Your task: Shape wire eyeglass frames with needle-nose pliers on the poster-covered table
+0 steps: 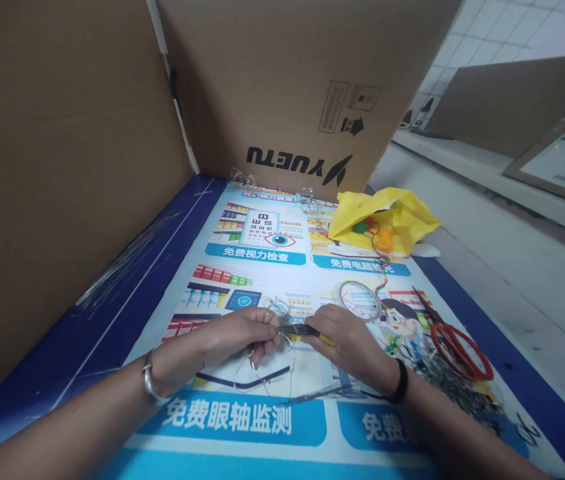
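Red scissors, a scrap heap and a yellow bag lie rightward on the surface. The right hand grips pliers; the left hand pinches wire beside their tips.

With the pliers as the dial's centre, the scissors lie at three o'clock on wire scraps, the tape roll at two, and the bag, thread in its mouth, at one. The cardboard panel stands behind, at twelve; straight wires lie near ten.
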A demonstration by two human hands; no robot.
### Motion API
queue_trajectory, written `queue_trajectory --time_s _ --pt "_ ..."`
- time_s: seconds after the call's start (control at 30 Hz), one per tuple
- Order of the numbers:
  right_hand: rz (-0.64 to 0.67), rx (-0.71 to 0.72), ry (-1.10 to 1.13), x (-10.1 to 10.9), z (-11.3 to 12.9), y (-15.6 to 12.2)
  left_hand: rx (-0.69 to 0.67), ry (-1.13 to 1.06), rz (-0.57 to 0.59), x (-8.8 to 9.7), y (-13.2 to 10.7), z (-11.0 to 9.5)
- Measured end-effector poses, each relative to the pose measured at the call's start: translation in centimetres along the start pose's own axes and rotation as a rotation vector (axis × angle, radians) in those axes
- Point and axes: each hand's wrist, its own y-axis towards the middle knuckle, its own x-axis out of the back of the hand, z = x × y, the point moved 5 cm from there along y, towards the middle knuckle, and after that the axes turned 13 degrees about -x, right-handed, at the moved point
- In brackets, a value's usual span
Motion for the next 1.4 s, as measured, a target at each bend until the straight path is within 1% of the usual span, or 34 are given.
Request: queue_trajectory --time_s 0.23,0.33,0.4,0.5,0.63,0.73,1.0,1.1,1.23,1.3,1.4 --pt "-0.047 -0.074 0.054 0.2 -0.6 0.1 -0.051 -0.089 -0.070 0.5 0.0 -0.3" --pt "-0.055 -0.108 0.053 0.2 -0.8 0.2 -0.108 -0.084 -0.104 0.6 0.1 -0.7" --pt "-0.060 -0.111 0.051 0.3 -0.8 0.2 -0.127 -0.078 -0.121 0.7 0.1 -0.8" --pt "-0.088 -0.073 0.042 0.5 -0.7 0.1 -0.098 -0.067 -0.141 0.8 0.0 -0.7" --pt "-0.098 0.000 0.027 0.6 -0.4 -0.1 -0.036 -0.035 -0.102 0.9 -0.2 -0.5" --pt "-0.082 0.032 0.027 0.4 -0.3 0.0 -0.022 -0.014 -0.070 0.8 -0.3 -0.3" --pt "-0.053 0.042 0.012 0.1 -0.4 -0.1 -0.023 0.058 -0.035 0.8 0.0 0.1" --pt "-0.060 0.026 -0.055 0.5 0.1 0.0 -0.060 0.163 -0.072 0.8 0.1 -0.3" --pt "-0.088 -0.014 -0.245 1.2 1.2 0.0 -0.065 0.289 -0.201 0.9 0.3 -0.5" --pt "-0.121 -0.031 -0.345 1.5 1.6 0.0 -0.086 0.325 -0.240 1.0 0.4 -0.3" --pt "-0.180 -0.023 -0.453 1.9 2.0 -0.2 -0.142 0.390 -0.268 1.0 0.6 -0.1"
